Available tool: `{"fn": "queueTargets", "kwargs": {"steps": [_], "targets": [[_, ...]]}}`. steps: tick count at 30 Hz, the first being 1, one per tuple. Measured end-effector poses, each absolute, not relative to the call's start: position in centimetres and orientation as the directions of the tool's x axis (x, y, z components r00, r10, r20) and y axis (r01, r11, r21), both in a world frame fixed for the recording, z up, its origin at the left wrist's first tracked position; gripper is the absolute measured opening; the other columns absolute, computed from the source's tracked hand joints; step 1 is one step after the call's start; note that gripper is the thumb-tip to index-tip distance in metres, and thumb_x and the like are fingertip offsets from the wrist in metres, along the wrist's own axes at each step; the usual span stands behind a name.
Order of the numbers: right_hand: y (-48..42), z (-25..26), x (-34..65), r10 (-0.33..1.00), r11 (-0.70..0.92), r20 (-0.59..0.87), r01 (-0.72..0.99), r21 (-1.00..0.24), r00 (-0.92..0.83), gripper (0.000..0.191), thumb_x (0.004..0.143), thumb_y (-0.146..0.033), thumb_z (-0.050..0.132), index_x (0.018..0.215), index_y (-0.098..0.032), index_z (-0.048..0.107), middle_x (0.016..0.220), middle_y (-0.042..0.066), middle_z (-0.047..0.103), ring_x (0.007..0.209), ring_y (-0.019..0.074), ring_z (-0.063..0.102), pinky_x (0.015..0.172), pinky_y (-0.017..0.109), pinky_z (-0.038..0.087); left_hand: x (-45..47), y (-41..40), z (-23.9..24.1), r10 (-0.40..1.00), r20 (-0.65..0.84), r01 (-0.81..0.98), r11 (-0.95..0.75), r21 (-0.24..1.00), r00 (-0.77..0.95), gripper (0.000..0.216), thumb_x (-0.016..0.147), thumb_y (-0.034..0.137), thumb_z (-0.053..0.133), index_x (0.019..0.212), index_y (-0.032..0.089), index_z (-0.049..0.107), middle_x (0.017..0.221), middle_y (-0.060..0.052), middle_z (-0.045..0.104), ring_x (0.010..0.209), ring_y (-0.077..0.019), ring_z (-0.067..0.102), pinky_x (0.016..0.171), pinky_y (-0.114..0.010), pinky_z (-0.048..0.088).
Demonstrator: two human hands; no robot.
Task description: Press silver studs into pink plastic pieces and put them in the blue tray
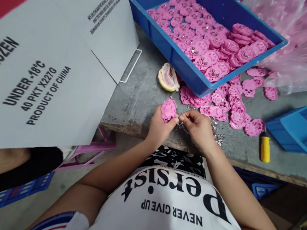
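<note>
My left hand (pixel 160 128) is closed round a pink plastic piece (pixel 169 109), a flat part with a scalloped edge, held above the table near its front edge. Thumb and forefinger of my right hand (pixel 199 128) are pinched together close to the tip of my left thumb. Whatever sits in that pinch is too small to make out. Under and beside my right hand lies a spread of tiny shiny metal parts (pixel 218 130). More pink plastic pieces (pixel 214 112) lie loose on the table just beyond it.
A blue tray (pixel 171 54) full of pink pieces stands behind my hands, with a cut fruit (pixel 169 77) beside it. Right are a yellow-handled tool (pixel 265 149), a small blue bin (pixel 296 126) and plastic bags (pixel 301 66). A large white carton (pixel 74 69) blocks the left; someone's leg (pixel 6 162) shows below.
</note>
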State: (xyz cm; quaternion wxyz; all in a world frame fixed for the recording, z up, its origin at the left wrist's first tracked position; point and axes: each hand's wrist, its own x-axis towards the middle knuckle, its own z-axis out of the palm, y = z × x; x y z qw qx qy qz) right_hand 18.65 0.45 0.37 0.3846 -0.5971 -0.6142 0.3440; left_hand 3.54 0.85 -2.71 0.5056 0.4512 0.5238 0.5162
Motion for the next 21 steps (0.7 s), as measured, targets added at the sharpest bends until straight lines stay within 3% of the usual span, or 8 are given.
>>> {"fn": "queueTargets", "kwargs": {"steps": [4,9,16,21], "targets": [[-0.6,1.0,18.4,0.968,0.224,0.231,0.742,-0.632,-0.095,0.019,0.092,-0.021,0.057,0.083,-0.021,0.073,0.086,0.008,0.075,0.080,0.0222,0.067,0.073,0.032,0.048,4.1,0.8,-2.0,0.983,-0.178,-0.222,0.164,0.961,-0.044,0.044,0.066,0.018,0.082,0.101,0.022,0.057,0.082,0.000,0.066,0.067,-0.0182,0.065,0.062,-0.033,0.053],[-1.4,0.9,18.2,0.940,0.293,0.308,0.812,-0.505,-0.147,0.029,0.099,-0.021,0.047,0.093,-0.020,0.075,0.091,0.010,0.073,0.082,0.0219,0.066,0.073,0.032,0.051,4.6,0.6,-0.7,0.956,-0.282,-0.388,0.292,0.874,0.083,0.042,0.064,0.019,0.082,0.095,0.021,0.055,0.077,0.002,0.064,0.062,-0.0144,0.063,0.053,-0.027,0.047],[-2.2,0.7,18.7,0.901,0.379,0.410,0.711,-0.593,-0.139,0.029,0.098,-0.016,0.048,0.101,-0.020,0.077,0.092,0.009,0.068,0.078,0.0184,0.065,0.069,0.031,0.053,4.6,0.1,0.4,0.909,-0.333,-0.512,0.416,0.751,0.250,0.039,0.064,0.015,0.080,0.093,0.018,0.055,0.078,0.002,0.064,0.066,-0.0127,0.062,0.057,-0.026,0.046],[-2.5,0.5,18.7,0.931,0.337,0.362,0.475,-0.813,-0.040,0.022,0.098,-0.024,0.057,0.101,-0.024,0.079,0.088,0.005,0.066,0.079,0.0183,0.065,0.073,0.034,0.055,4.6,0.0,0.9,0.915,-0.335,-0.496,0.403,0.769,0.224,0.038,0.061,0.014,0.080,0.090,0.017,0.055,0.073,0.003,0.064,0.062,-0.0116,0.062,0.055,-0.024,0.046]]}}
